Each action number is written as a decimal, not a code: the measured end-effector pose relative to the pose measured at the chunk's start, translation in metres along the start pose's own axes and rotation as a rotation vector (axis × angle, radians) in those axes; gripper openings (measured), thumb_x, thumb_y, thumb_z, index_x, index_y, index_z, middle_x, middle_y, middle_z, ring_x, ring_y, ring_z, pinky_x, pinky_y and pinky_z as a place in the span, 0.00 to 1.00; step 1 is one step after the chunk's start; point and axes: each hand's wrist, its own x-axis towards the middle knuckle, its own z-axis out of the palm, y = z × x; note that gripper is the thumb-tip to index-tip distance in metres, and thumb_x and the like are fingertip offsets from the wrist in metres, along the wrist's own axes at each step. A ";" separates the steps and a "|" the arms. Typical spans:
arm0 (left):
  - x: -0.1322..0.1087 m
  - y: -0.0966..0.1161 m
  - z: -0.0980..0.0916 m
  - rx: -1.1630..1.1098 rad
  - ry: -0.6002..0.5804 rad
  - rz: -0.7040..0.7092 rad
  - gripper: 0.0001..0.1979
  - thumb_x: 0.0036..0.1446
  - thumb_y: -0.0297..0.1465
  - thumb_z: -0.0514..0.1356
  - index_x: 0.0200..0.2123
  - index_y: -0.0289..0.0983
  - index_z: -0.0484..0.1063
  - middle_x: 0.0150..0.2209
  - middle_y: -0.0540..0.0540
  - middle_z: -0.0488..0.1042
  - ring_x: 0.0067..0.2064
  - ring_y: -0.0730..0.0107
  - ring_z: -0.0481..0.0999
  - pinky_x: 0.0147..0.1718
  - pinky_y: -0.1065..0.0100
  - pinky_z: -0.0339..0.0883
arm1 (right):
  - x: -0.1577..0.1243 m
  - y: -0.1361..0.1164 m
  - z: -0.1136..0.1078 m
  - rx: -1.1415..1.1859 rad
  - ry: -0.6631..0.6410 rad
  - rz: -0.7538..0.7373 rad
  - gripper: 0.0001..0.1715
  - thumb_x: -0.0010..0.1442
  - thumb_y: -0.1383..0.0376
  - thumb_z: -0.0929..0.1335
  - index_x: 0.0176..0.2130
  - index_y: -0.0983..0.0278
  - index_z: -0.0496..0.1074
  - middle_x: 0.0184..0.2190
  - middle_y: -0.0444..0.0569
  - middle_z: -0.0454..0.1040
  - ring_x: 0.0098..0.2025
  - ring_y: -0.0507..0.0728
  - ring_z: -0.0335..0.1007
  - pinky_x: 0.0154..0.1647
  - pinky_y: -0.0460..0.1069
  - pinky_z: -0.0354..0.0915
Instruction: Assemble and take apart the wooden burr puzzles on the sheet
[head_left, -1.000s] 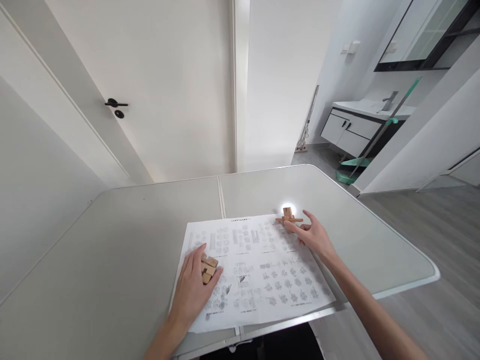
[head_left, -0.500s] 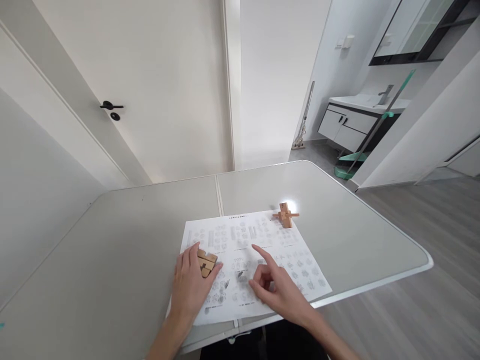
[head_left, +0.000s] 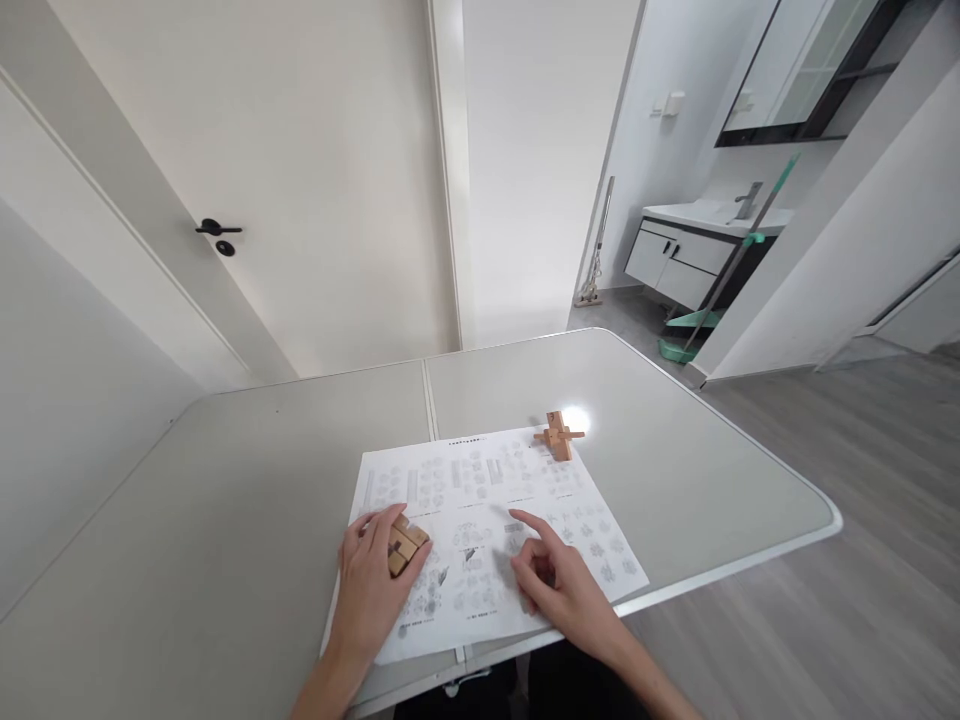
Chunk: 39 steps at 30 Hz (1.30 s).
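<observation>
At lower centre, the left hand (head_left: pixel 371 568) gripped a blocky tan wooden assembly (head_left: pixel 406 546); the right hand (head_left: pixel 556 578), loosely open, seemingly empty, was nearer the cross-shaped brown wooden piece (head_left: pixel 558 437) above, its thin bar sideways.

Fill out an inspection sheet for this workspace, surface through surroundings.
Surface: pale table, seam across it; glare beside the wooden cross.
Job's things: printed sheet on table; wooden cross at its far right corner; wooden blocks under left hand.
Clutter: nothing seen.
Hands: left hand's fingers around wooden blocks; right hand over printed sheet, nothing seen held, index finger extended.
Cables: nothing seen.
Surroundings: door, mop, sink cabinet, green dustpan.
</observation>
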 end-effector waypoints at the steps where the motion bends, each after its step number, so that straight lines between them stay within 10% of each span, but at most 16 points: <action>1: 0.000 -0.001 -0.001 -0.027 -0.018 0.001 0.23 0.63 0.45 0.61 0.59 0.45 0.67 0.56 0.43 0.75 0.61 0.44 0.66 0.60 0.41 0.63 | 0.000 0.000 0.000 0.011 0.010 0.003 0.33 0.71 0.47 0.63 0.68 0.58 0.58 0.28 0.40 0.68 0.25 0.54 0.67 0.31 0.50 0.68; 14: 0.004 -0.001 -0.002 -0.279 -0.139 -0.005 0.19 0.63 0.41 0.62 0.57 0.48 0.67 0.62 0.45 0.71 0.61 0.52 0.74 0.55 0.54 0.74 | 0.004 0.003 0.000 0.053 0.033 0.002 0.30 0.71 0.47 0.63 0.65 0.58 0.61 0.27 0.40 0.68 0.25 0.54 0.66 0.31 0.50 0.67; 29: 0.038 0.081 0.032 -0.464 -0.448 0.245 0.23 0.59 0.34 0.66 0.57 0.49 0.68 0.60 0.47 0.72 0.59 0.55 0.75 0.56 0.55 0.73 | 0.010 0.007 -0.004 0.078 0.268 -0.006 0.28 0.68 0.42 0.64 0.50 0.62 0.70 0.20 0.38 0.65 0.21 0.53 0.63 0.26 0.48 0.63; 39: 0.033 0.058 0.034 -0.310 -0.362 0.268 0.42 0.51 0.45 0.73 0.65 0.46 0.60 0.66 0.40 0.63 0.69 0.43 0.60 0.65 0.42 0.61 | 0.010 0.008 0.002 -0.142 0.230 -0.039 0.24 0.70 0.45 0.64 0.50 0.61 0.73 0.28 0.45 0.72 0.28 0.56 0.68 0.28 0.48 0.64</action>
